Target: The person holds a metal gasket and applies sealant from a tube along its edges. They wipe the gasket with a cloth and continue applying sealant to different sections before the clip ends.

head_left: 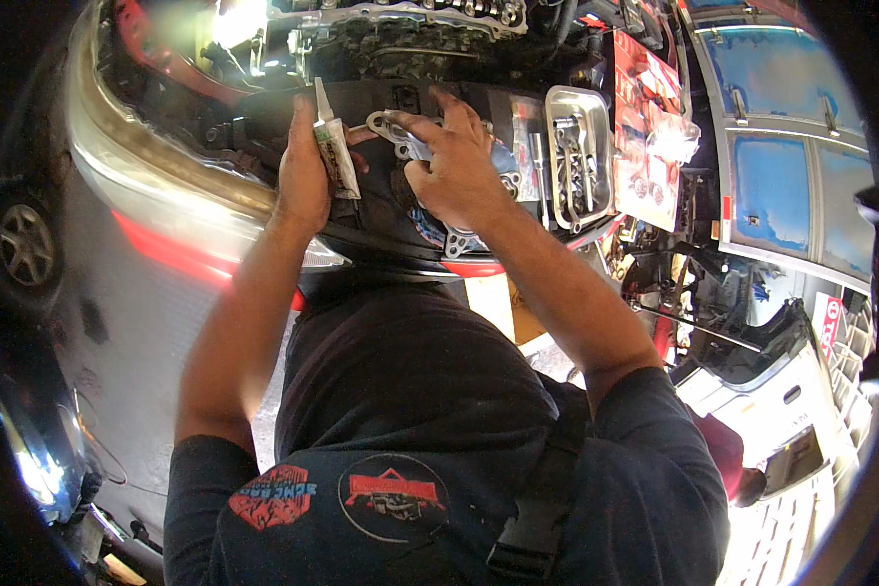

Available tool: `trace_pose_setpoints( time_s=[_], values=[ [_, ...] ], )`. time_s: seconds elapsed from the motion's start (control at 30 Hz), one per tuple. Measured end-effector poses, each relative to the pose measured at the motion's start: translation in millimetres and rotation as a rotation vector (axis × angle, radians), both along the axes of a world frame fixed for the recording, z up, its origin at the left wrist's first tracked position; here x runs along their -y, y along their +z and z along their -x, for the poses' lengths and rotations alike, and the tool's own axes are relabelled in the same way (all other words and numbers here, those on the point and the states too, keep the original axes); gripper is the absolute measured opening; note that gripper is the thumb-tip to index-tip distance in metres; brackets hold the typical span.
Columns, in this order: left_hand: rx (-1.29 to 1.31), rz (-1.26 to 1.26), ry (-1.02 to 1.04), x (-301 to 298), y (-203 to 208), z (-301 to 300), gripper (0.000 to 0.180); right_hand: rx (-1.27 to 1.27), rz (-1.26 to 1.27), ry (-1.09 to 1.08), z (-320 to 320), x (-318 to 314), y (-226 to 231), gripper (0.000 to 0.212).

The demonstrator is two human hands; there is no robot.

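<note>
My left hand (306,171) is closed round a white sealant tube (340,168) with green markings. Its pale pointed nozzle (321,101) points up and away from me. To the right, my right hand (454,166) grips a silver metal engine part (460,240) with bolt lugs round its edge. The forefinger lies along a lug (379,121) on the part's left side, with the thumb bent below it. My palm and fingers cover much of the part, which rests on the dark panel (361,223) at the front of the car.
Beyond my hands lies the open engine bay (400,44), lit by a bright lamp (239,21). Right of the part stand a metal tray (554,146) of sockets and small tools and a red printed sheet (645,127). A headlight (156,166) curves along the left. Blue-paned doors (767,186) stand at the right.
</note>
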State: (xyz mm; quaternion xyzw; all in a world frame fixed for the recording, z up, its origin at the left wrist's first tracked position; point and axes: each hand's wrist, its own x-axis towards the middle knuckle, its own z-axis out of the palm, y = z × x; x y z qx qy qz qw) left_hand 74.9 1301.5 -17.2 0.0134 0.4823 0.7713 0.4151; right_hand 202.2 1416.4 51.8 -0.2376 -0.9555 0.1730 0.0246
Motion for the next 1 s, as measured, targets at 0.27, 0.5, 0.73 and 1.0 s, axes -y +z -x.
trace_pose_setpoints(
  time_s=[0.27,0.5,0.73,1.0],
  values=[
    [0.129,-0.054,0.002,4,-6,6,0.067,-0.050,-0.285,0.153,3,2,-4,0.057],
    [0.140,-0.055,-0.023,7,-6,11,0.065,-0.088,-0.153,0.085,5,-3,0,0.050],
    [0.161,-0.096,-0.051,8,-10,14,0.064,-0.098,-0.385,0.250,0,1,-1,0.046],
    [0.179,-0.081,-0.050,9,-6,14,0.061,-0.079,-0.357,0.190,-8,-2,6,0.040]
  ],
)
